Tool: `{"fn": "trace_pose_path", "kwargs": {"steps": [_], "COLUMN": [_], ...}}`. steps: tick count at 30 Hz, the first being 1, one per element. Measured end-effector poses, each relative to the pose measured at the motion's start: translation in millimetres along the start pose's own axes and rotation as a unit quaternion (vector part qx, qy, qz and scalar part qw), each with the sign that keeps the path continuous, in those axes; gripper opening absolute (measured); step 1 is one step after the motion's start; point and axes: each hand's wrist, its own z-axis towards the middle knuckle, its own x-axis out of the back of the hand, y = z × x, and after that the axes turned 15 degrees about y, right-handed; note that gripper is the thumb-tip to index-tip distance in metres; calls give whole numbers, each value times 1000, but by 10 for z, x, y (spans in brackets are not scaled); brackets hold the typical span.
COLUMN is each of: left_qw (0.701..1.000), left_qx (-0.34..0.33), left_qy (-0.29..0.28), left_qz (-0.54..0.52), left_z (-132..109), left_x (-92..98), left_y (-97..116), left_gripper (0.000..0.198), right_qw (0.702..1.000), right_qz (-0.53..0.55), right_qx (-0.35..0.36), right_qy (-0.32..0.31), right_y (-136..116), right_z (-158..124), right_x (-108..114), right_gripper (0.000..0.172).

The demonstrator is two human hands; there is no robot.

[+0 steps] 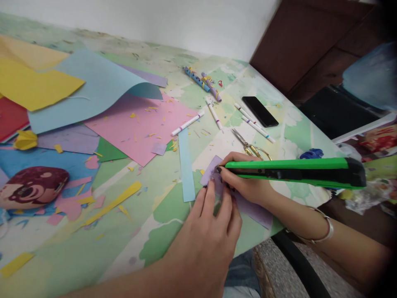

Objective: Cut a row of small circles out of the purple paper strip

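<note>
My right hand (248, 182) grips a green and black utility knife (297, 171), its tip down on a lavender paper strip (254, 209) near the table's front edge. My left hand (207, 236) lies on the same strip just left of the knife tip, fingers stretched out and pressing the paper flat. A light blue paper strip (186, 169) lies to the left of both hands. A silver bangle (319, 231) circles my right wrist.
Coloured paper sheets (93, 89) and scraps cover the table's (149, 231) left and middle. Gold-handled scissors (248, 145), white markers (187, 123), rolled paper tubes (203, 81) and a black phone (259, 111) lie beyond my hands. A bear-face pouch (32, 187) sits far left.
</note>
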Motion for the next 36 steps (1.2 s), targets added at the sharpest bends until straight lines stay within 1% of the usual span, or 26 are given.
{"fn": "trace_pose_path", "kwargs": {"steps": [4,8,11,13,14,17,18,21,23,29,33,36], "left_qw": [1000,1000,1000,1000,1000,1000,1000,1000,1000,1000,1000,1000], "left_qx": [0,1,-2,-4,-5,-2,0,2,-2,-12,-16,-15], "left_qy": [2,7,13,13,11,4,3,4,9,1,2,3], "left_qz": [1,6,10,9,8,7,7,10,13,5,11,13], "left_z": [5,4,-5,-10,-10,-3,0,4,-1,6,12,3], "left_x": [18,26,19,13,11,11,11,12,8,7,22,24], "left_y": [5,16,17,13,11,6,5,2,-1,-9,-13,-12], "left_gripper": [79,78,74,74,74,75,74,71,69,70,67,66], "right_qw": [1000,999,996,994,994,994,993,990,990,995,995,993], "right_qz": [-5,38,82,94,96,104,112,129,125,92,86,91], "right_qx": [7,-20,-44,-48,-47,-45,-48,-62,-65,-24,-45,-78], "right_qy": [2,-8,16,26,23,5,0,-2,4,21,22,17], "right_y": [-8,2,5,-7,-18,-58,-69,-81,-74,-51,-44,-41], "right_z": [9,22,40,56,64,77,75,65,60,63,57,52], "right_x": [-11,-1,27,40,40,11,-7,-66,-92,-107,-117,-126], "right_gripper": [9,8,5,3,4,19,20,12,11,10,8,5]}}
